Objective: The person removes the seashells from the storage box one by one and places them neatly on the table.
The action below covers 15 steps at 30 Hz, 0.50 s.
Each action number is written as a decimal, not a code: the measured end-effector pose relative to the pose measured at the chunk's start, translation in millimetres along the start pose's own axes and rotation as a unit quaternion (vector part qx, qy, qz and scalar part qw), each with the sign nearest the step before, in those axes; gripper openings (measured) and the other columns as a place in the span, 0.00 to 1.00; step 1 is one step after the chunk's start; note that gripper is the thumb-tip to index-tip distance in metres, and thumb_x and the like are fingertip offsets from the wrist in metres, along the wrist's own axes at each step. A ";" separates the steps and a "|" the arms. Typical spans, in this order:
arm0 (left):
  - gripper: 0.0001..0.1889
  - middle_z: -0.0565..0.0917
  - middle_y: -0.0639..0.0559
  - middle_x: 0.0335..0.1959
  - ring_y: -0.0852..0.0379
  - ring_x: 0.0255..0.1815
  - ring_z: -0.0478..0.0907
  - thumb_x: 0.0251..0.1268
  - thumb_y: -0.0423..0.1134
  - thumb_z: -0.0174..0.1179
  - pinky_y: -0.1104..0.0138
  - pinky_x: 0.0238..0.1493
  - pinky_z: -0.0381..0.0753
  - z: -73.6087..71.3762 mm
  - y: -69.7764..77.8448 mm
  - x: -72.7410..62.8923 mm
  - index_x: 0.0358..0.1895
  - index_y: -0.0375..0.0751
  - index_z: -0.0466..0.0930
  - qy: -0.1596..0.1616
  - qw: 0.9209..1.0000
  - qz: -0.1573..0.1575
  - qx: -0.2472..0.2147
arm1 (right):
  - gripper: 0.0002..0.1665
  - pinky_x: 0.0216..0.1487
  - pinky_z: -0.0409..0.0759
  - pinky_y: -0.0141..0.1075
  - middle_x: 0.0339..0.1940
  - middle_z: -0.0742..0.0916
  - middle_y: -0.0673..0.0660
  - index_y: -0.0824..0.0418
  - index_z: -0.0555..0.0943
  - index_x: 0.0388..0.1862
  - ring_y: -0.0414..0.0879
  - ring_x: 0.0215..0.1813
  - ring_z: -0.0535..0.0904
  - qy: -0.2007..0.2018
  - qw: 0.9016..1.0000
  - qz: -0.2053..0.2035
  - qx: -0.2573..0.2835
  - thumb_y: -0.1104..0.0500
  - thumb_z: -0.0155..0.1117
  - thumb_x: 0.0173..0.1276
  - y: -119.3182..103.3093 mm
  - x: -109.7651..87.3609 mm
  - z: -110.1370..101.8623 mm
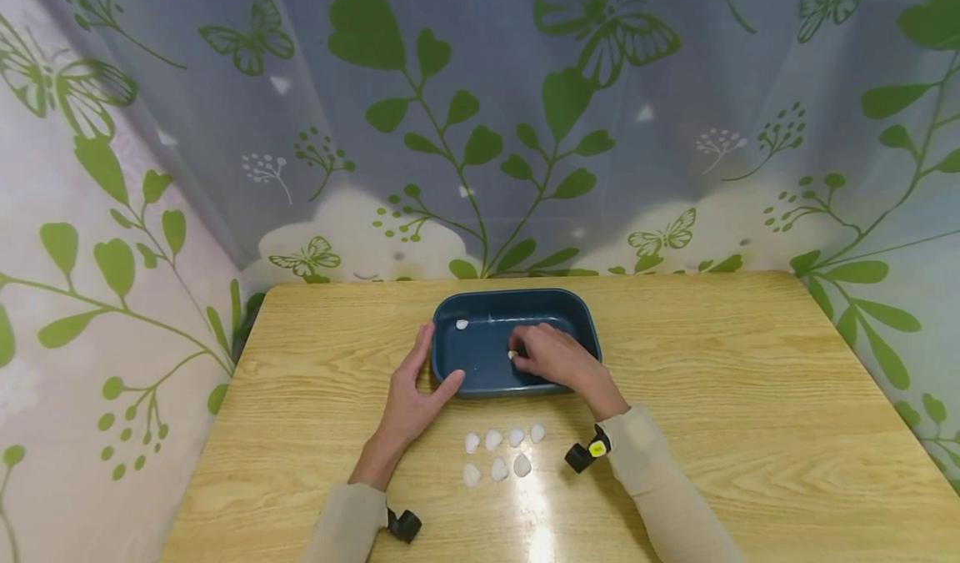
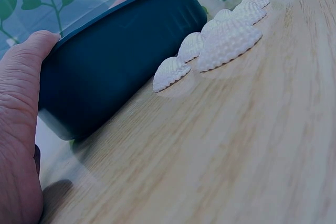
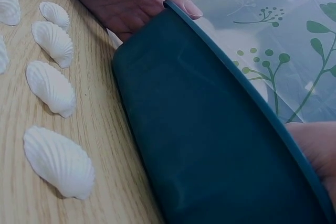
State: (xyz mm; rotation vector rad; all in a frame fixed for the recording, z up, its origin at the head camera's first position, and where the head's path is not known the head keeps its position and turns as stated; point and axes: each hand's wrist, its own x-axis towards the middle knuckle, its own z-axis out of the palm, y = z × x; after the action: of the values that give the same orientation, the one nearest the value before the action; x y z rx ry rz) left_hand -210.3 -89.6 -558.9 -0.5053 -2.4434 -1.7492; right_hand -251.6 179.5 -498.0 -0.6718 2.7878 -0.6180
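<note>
while your right hand (image 1: 557, 358) pinched a small white shell (image 1: 513, 354) low inside the blue tub (image 1: 585, 317), your left hand (image 1: 415, 396), fingers straight, braced its near-left corner; seven shells (image 1: 501, 453) lay just behind, nearer you.

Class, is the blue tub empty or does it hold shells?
Not empty: the tub holds one shell; the right hand pinches another inside.

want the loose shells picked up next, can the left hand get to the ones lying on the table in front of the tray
Probably yes. The left hand only rests against the blue tray, and the shells lie on bare table just beside it, with nothing between.
</note>
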 end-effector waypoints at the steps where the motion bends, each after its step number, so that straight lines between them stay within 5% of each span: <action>1: 0.46 0.54 0.42 0.86 0.53 0.86 0.47 0.71 0.48 0.69 0.50 0.82 0.54 -0.1 -0.1 0.1 0.85 0.55 0.52 0.000 1.000 0.001 0.000 | 0.10 0.26 0.72 0.34 0.23 0.81 0.47 0.59 0.85 0.50 0.40 0.23 0.74 0.002 1.000 0.002 -0.001 0.56 0.66 0.77 0.0 0.0 -0.2; 8: 0.46 0.54 0.41 0.85 0.53 0.86 0.47 0.70 0.47 0.70 0.51 0.82 0.54 0.0 -0.7 0.3 0.85 0.54 0.52 0.001 1.000 0.008 0.000 | 0.09 0.32 0.78 0.37 0.37 0.88 0.51 0.60 0.85 0.48 0.38 0.28 0.77 0.005 1.000 0.004 -0.014 0.55 0.67 0.77 0.1 -0.5 -0.7; 15: 0.47 0.54 0.42 0.85 0.54 0.86 0.47 0.70 0.48 0.70 0.51 0.82 0.53 0.2 0.3 0.5 0.85 0.55 0.52 0.000 1.000 0.005 0.004 | 0.09 0.34 0.80 0.37 0.38 0.88 0.52 0.60 0.85 0.48 0.39 0.30 0.77 0.003 1.000 0.007 -0.010 0.55 0.66 0.78 0.1 -0.6 -0.6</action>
State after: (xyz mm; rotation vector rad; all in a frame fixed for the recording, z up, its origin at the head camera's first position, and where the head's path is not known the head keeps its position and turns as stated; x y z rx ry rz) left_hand -210.7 -89.2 -558.5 -0.5170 -2.4421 -1.7359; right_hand -251.3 180.1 -497.4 -0.6542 2.8055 -0.5903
